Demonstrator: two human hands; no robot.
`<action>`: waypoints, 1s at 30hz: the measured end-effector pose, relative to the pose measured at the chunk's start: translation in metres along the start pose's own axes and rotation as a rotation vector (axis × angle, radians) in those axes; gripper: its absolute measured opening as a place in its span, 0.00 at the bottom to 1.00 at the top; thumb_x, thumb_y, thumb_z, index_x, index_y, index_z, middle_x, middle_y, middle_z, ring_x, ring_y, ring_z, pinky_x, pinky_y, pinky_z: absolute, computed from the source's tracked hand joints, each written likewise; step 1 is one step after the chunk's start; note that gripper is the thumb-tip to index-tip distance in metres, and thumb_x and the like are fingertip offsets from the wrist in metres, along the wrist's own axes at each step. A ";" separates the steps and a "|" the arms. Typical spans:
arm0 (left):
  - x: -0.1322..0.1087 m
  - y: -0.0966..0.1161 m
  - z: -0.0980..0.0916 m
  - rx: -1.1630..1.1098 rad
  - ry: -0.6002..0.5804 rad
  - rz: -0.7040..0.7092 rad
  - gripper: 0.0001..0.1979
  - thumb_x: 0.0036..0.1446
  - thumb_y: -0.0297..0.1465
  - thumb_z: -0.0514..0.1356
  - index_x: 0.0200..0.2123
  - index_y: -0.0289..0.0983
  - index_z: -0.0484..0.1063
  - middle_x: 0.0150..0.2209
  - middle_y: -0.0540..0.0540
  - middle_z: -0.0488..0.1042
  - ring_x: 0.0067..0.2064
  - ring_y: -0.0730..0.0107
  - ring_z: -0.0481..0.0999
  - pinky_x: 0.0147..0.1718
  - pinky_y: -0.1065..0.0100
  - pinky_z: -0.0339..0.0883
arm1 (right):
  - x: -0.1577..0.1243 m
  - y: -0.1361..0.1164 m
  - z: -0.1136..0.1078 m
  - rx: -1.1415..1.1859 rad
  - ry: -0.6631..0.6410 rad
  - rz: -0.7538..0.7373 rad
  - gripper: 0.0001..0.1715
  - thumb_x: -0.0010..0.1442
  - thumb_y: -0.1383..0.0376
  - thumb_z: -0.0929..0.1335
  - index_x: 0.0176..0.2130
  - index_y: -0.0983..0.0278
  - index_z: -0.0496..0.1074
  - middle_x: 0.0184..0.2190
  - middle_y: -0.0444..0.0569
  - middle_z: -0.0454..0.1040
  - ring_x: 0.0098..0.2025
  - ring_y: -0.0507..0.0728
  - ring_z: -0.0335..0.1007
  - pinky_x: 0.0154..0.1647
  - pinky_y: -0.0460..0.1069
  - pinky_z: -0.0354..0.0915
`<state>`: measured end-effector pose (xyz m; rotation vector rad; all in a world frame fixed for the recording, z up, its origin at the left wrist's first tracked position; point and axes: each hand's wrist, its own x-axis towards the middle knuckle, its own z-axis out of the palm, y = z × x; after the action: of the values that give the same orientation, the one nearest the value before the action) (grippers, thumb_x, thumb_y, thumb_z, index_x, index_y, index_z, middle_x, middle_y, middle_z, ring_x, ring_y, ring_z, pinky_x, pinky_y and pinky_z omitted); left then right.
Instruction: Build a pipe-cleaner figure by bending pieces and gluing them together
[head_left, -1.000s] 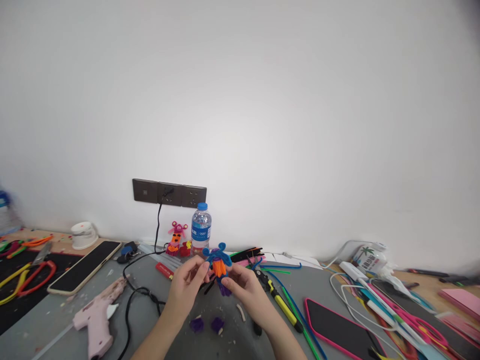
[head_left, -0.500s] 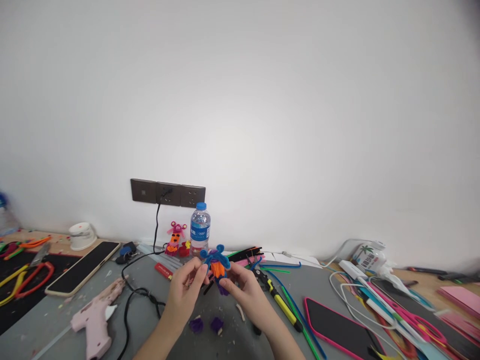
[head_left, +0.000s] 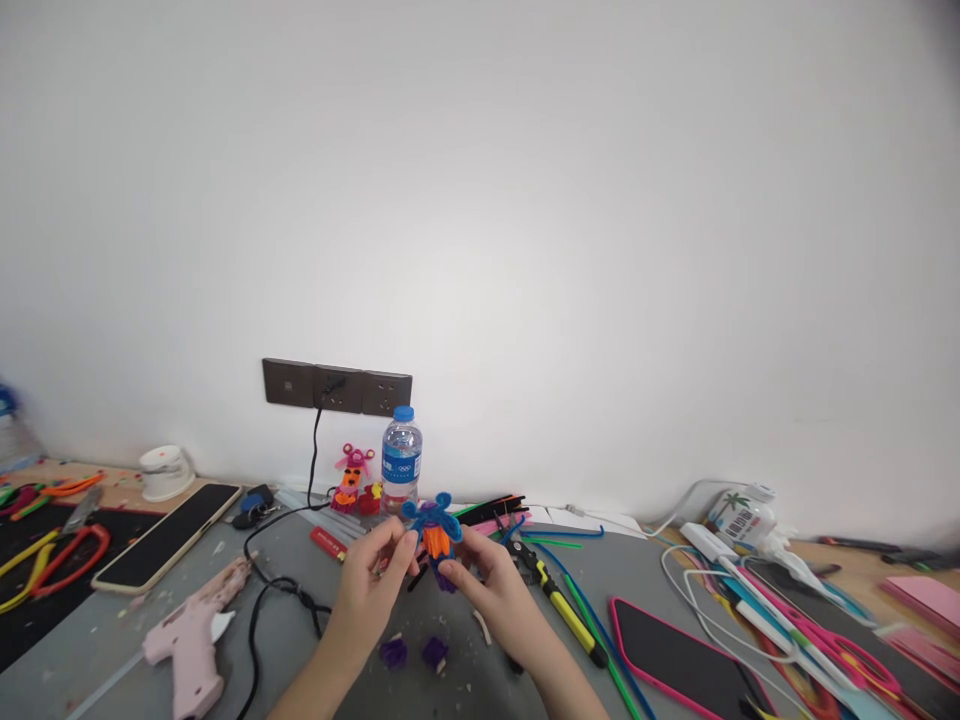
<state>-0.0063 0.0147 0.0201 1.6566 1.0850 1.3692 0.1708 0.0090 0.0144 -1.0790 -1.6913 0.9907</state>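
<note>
Between my two hands is a small pipe-cleaner doll, blue on top with loops, orange in the middle and purple below, held above the grey mat. My left hand pinches it from the left side, thumb and fingertips together. From the right, my right hand grips it with the thumb across its lower part. Under my hands, two purple fuzzy pieces lie on the mat. Behind, a pink and orange pipe-cleaner doll stands by a water bottle.
A pink glue gun, its black cord and a phone lie at left, beside scissors. Yellow-black pliers, green and blue pipe cleaners and a pink-cased phone lie at right, with pink scissors beyond.
The doll is turned or tilted very slightly between my fingers. Both hands keep their grip in nearly the same place; the view has shifted a little.
</note>
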 end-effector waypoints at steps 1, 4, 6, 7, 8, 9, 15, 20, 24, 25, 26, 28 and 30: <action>0.000 -0.001 0.000 -0.001 0.001 -0.003 0.21 0.63 0.43 0.54 0.21 0.39 0.62 0.20 0.52 0.65 0.24 0.70 0.65 0.26 0.71 0.56 | 0.000 0.000 0.000 0.001 0.001 -0.001 0.17 0.61 0.52 0.68 0.42 0.63 0.74 0.35 0.47 0.72 0.37 0.58 0.65 0.41 0.50 0.62; 0.000 -0.003 0.000 -0.007 0.002 0.000 0.21 0.63 0.43 0.54 0.21 0.39 0.62 0.20 0.53 0.65 0.24 0.70 0.64 0.25 0.72 0.56 | 0.000 0.000 0.000 0.008 -0.002 -0.007 0.16 0.61 0.53 0.68 0.41 0.63 0.74 0.35 0.47 0.72 0.37 0.58 0.64 0.41 0.50 0.62; 0.000 -0.004 0.000 -0.002 0.000 0.008 0.21 0.63 0.43 0.54 0.21 0.39 0.62 0.20 0.53 0.65 0.24 0.71 0.64 0.25 0.72 0.56 | 0.000 -0.001 0.000 0.014 -0.010 -0.009 0.16 0.61 0.53 0.68 0.40 0.63 0.73 0.34 0.47 0.72 0.37 0.58 0.65 0.40 0.50 0.62; 0.000 -0.003 0.000 0.000 0.000 0.009 0.20 0.63 0.43 0.54 0.21 0.39 0.62 0.20 0.53 0.65 0.23 0.71 0.64 0.25 0.72 0.56 | 0.000 -0.001 0.000 0.018 -0.012 -0.010 0.16 0.61 0.53 0.68 0.40 0.63 0.73 0.34 0.47 0.71 0.37 0.58 0.65 0.40 0.50 0.62; 0.000 -0.003 0.000 0.001 0.000 0.010 0.20 0.63 0.43 0.54 0.21 0.39 0.62 0.20 0.53 0.64 0.23 0.71 0.64 0.25 0.72 0.56 | 0.000 -0.001 0.000 0.022 -0.015 -0.011 0.15 0.61 0.53 0.68 0.40 0.63 0.74 0.33 0.47 0.71 0.37 0.58 0.65 0.40 0.50 0.62; 0.000 -0.002 0.000 0.000 0.000 0.011 0.20 0.63 0.43 0.54 0.21 0.39 0.61 0.20 0.53 0.64 0.23 0.71 0.64 0.24 0.72 0.56 | 0.000 -0.001 0.000 0.027 -0.019 -0.013 0.15 0.61 0.53 0.68 0.40 0.63 0.74 0.33 0.47 0.71 0.37 0.58 0.64 0.40 0.50 0.62; 0.001 0.000 0.000 0.008 0.007 0.034 0.20 0.63 0.42 0.53 0.20 0.39 0.61 0.19 0.53 0.64 0.22 0.71 0.63 0.24 0.72 0.55 | -0.001 -0.002 0.001 0.038 -0.018 -0.030 0.16 0.62 0.54 0.67 0.43 0.62 0.74 0.33 0.47 0.71 0.36 0.58 0.63 0.39 0.50 0.61; 0.001 -0.003 0.000 0.021 0.002 0.038 0.20 0.63 0.41 0.53 0.21 0.39 0.61 0.19 0.53 0.64 0.23 0.71 0.63 0.24 0.72 0.55 | 0.000 -0.002 0.002 -0.013 0.003 -0.034 0.16 0.62 0.54 0.67 0.42 0.63 0.75 0.33 0.48 0.71 0.35 0.57 0.62 0.38 0.50 0.61; 0.001 -0.004 0.000 0.031 -0.002 0.042 0.20 0.64 0.41 0.53 0.21 0.39 0.60 0.20 0.53 0.64 0.23 0.71 0.63 0.25 0.72 0.56 | -0.001 0.000 0.001 -0.023 0.008 -0.030 0.18 0.61 0.53 0.68 0.44 0.63 0.75 0.33 0.48 0.72 0.36 0.58 0.63 0.40 0.51 0.62; 0.000 -0.004 0.000 0.032 -0.002 0.044 0.20 0.64 0.41 0.53 0.21 0.39 0.60 0.20 0.53 0.64 0.23 0.71 0.63 0.25 0.72 0.56 | -0.001 0.000 0.001 -0.021 0.010 -0.028 0.18 0.61 0.53 0.68 0.44 0.63 0.75 0.34 0.48 0.72 0.37 0.59 0.63 0.41 0.51 0.62; 0.000 -0.004 -0.001 0.033 -0.001 0.046 0.20 0.64 0.41 0.53 0.21 0.39 0.60 0.20 0.53 0.64 0.23 0.71 0.64 0.25 0.72 0.56 | -0.001 0.000 0.001 -0.018 0.010 -0.027 0.18 0.61 0.53 0.68 0.44 0.63 0.75 0.34 0.48 0.72 0.37 0.59 0.63 0.41 0.51 0.62; 0.000 -0.003 -0.001 0.036 0.002 0.052 0.20 0.64 0.41 0.53 0.21 0.39 0.60 0.19 0.54 0.63 0.23 0.72 0.63 0.24 0.72 0.56 | -0.001 0.000 0.001 -0.011 0.009 -0.028 0.18 0.61 0.52 0.68 0.43 0.63 0.75 0.33 0.48 0.71 0.37 0.59 0.64 0.41 0.51 0.62; -0.001 -0.001 -0.001 0.041 0.005 0.057 0.20 0.64 0.41 0.53 0.21 0.39 0.60 0.19 0.53 0.63 0.23 0.72 0.63 0.24 0.72 0.56 | -0.001 0.000 0.002 0.002 0.004 -0.030 0.18 0.61 0.52 0.67 0.43 0.62 0.75 0.33 0.48 0.72 0.37 0.59 0.65 0.41 0.51 0.63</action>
<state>-0.0073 0.0147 0.0186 1.7268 1.0823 1.3964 0.1694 0.0075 0.0132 -1.0502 -1.6987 0.9703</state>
